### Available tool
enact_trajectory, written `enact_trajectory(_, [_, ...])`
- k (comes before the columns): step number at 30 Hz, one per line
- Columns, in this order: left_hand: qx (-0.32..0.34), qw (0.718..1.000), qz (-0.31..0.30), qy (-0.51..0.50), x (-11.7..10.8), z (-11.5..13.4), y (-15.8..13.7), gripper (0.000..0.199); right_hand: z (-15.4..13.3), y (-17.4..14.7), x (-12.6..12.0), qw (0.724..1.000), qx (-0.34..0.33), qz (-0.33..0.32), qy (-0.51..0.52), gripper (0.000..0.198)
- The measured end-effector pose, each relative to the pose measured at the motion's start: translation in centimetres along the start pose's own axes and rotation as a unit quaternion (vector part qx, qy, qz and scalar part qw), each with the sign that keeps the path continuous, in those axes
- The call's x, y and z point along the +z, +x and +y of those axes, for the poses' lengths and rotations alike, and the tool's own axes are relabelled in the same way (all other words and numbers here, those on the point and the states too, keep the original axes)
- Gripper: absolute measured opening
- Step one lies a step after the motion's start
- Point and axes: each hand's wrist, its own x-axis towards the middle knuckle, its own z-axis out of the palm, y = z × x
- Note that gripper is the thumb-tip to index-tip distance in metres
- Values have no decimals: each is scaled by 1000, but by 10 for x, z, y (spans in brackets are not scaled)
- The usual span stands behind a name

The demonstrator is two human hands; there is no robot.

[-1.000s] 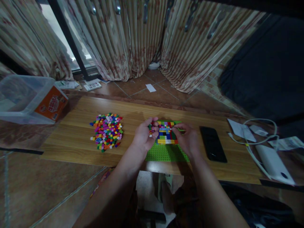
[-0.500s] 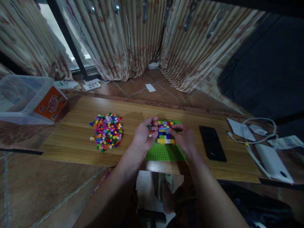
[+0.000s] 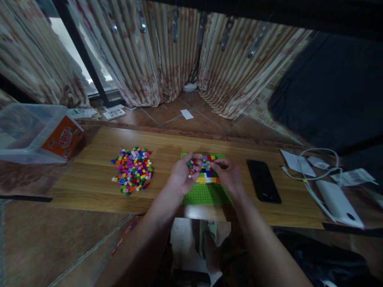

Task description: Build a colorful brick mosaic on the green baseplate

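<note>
My left hand [image 3: 178, 175] is cupped, palm up, around several small toy building bricks [image 3: 191, 164] of mixed colours. It hovers over the left side of a green studded baseplate [image 3: 206, 195]. Rows of coloured bricks [image 3: 206, 179] are fixed on the plate, partly covered by both hands. My right hand [image 3: 229, 174] reaches in from the right, with thumb and forefinger pinched together just over these rows. Whatever lies between those fingertips is too small to make out. To the left, a loose pile of bricks [image 3: 134, 169] is spread on the wooden table [image 3: 89, 175].
A black phone [image 3: 263, 181] lies right of the baseplate. Farther right are a white device [image 3: 339, 203], a looped white cable [image 3: 317, 203] and papers [image 3: 296, 162]. A clear plastic bin [image 3: 32, 155] with an orange label stands at the far left. Curtains [image 3: 167, 63] hang behind.
The whole view has shifted slightly as the head moved. My left hand has opened a little, showing more of the bricks in its palm. My right hand stays pinched over the build.
</note>
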Motion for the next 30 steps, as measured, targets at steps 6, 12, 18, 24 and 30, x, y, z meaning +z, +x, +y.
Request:
enact_trajectory(6, [-36,998,-14,52,4,-1,-4,37,-23,-8,-9,991,-120,32,42,27])
enact_trajectory(12, [-36,994,-26,98,5,-10,-2,33,-37,-16,-4,978,-186,-87,30,23])
enact_trajectory(18, [-26,988,-64,138,1,-15,0,33,-36,-15,-6,971,-193,-133,40,18])
enact_trajectory(24, [-36,981,-104,158,-2,-13,2,30,-39,-16,-10,970,-191,-139,67,12])
enact_trajectory(30, [-33,983,-83,159,-2,-13,2,28,-38,-16,-13,972,-201,-119,37,12])
